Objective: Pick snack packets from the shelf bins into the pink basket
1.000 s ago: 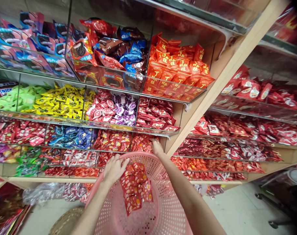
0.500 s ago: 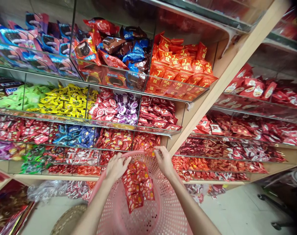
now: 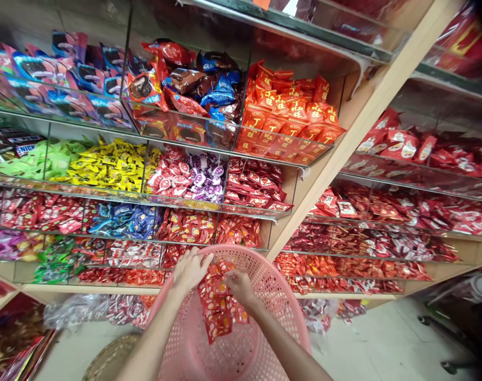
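A pink perforated plastic basket [image 3: 283, 286] is in front of me, with a bunch of red candy packets [image 3: 217, 323] inside it. My left hand [image 3: 189, 271] is closed over the basket's left rim, its thumb on the inner side beside the packets. My right hand [image 3: 241, 288] is inside the basket, above the packets. Its fingers are pinched together on a small red packet that they mostly cover, blending with the packets below.
Glass-fronted shelves hold many wrapped sweets, including orange-red bags [image 3: 292, 119], yellow packets [image 3: 109, 166] and blue packets [image 3: 125, 219]. A slanting wooden post [image 3: 324, 174] divides the shelving. A woven basket [image 3: 109, 360] and a plastic bag [image 3: 76, 312] lie low at the left.
My right hand has moved from the basket's far rim, where it held a small red packet, down and left over the packets inside. My left hand stays on the rim.
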`<state>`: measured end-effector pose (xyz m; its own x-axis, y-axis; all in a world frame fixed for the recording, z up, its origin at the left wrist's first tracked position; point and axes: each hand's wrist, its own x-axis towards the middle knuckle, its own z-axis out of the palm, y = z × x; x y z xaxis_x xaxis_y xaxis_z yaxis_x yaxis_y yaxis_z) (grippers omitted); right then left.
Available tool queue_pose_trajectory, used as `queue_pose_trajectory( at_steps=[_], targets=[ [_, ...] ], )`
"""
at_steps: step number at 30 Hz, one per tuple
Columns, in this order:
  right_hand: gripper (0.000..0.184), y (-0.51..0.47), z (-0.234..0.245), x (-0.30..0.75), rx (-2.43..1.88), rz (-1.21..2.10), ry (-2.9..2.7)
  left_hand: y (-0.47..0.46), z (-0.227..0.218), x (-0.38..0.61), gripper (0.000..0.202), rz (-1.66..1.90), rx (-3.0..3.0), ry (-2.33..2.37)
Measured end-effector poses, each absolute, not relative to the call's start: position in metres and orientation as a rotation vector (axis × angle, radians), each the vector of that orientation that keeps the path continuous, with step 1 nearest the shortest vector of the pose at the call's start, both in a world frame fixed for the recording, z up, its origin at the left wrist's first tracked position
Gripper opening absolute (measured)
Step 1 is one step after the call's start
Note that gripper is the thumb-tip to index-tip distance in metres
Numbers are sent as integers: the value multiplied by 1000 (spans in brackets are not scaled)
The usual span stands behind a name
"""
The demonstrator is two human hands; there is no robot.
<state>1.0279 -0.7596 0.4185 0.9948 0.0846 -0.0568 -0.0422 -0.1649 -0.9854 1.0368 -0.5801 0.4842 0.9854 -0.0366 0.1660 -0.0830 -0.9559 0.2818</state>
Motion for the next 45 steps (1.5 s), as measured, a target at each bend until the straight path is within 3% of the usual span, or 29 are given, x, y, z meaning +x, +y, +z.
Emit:
queue_pose_trajectory(
  at_steps=[9,20,30,38,45],
  targets=[
    [16,-756,434,1024,-2218,-91,-160,-580,484,1038,66,246,2845,-93],
    [12,-757,432,1023,-2285,-115,-77,-581,485,1038,65,246,2868,-91],
    [21,-793,495,1086,-2347,-438,-218,-581,481,1038,64,275,2818,-79],
    [29,-804,485,1166,-2603,-162,-66,-579,479,1038,63,278,2824,-99],
    [47,-801,460,1182,-2630,-58,11,-578,481,1037,62,276,2830,-109]
  ],
)
